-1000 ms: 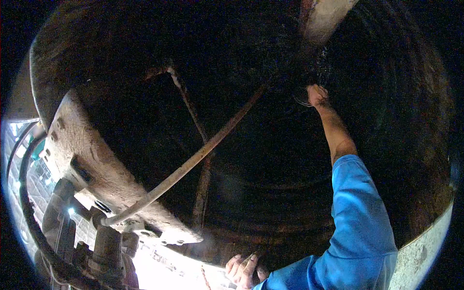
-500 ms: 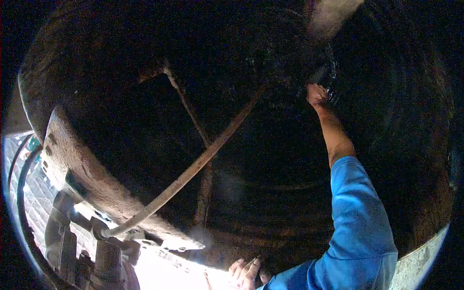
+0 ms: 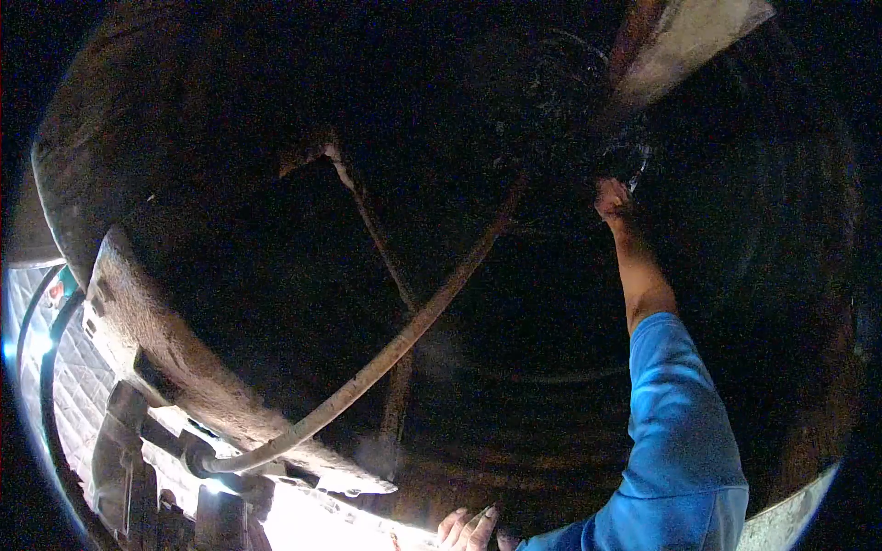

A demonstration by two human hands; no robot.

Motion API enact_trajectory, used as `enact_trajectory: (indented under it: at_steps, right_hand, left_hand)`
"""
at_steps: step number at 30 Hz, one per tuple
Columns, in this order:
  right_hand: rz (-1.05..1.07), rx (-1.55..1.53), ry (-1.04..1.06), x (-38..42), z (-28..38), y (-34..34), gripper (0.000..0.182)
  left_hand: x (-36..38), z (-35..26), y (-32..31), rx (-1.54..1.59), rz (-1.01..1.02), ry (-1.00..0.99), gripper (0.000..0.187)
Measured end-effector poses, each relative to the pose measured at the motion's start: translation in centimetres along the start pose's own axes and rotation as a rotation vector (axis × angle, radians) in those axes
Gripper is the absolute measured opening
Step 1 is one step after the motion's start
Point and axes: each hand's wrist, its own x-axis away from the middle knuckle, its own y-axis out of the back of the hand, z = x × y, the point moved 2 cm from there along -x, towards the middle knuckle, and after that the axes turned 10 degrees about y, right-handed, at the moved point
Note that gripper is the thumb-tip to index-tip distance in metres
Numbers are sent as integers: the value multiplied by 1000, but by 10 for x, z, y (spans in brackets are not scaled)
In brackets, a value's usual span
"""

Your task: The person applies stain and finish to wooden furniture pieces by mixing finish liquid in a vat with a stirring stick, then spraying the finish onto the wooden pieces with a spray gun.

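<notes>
My right hand (image 3: 614,198) reaches deep into a dark, round drum-like vessel (image 3: 542,376), its arm stretched out in a blue sleeve (image 3: 684,418). The fingers look closed, close to a shiny, wet-looking patch (image 3: 638,165) on the inner surface. Darkness hides whatever they hold. At the bottom edge of the view, the fingers of my left hand (image 3: 469,530) curl over the brightly lit rim (image 3: 404,531) of the opening. The rest of that hand is out of view.
A dusty bent pipe (image 3: 386,358) crosses the opening from the lower left. Behind it stands a thin rusty bar (image 3: 372,225). A caked curved plate (image 3: 175,335) and metal brackets (image 3: 129,459) line the left side. A pale slab (image 3: 689,50) juts in at upper right. Dark hoses (image 3: 48,404) hang at far left.
The whole scene has shifted slightly down and right in view. The slab at the top shows more. My right hand stays by the shiny patch, and my left hand keeps to the rim.
</notes>
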Motion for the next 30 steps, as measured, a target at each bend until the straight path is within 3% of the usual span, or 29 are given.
enact_trajectory:
  at_steps: [6,23,30]
  right_hand:
    - [86,136,-38,5,26,10,16]
    - [221,157,-109,-18,45,-9,15]
    - [291,126,-157,4,66,-25,15]
  left_hand:
    - [-1,-9,-1,-16,15,40,24]
    - [13,-23,0,-35,214,110,28]
    - [12,-22,0,-69,210,42,28]
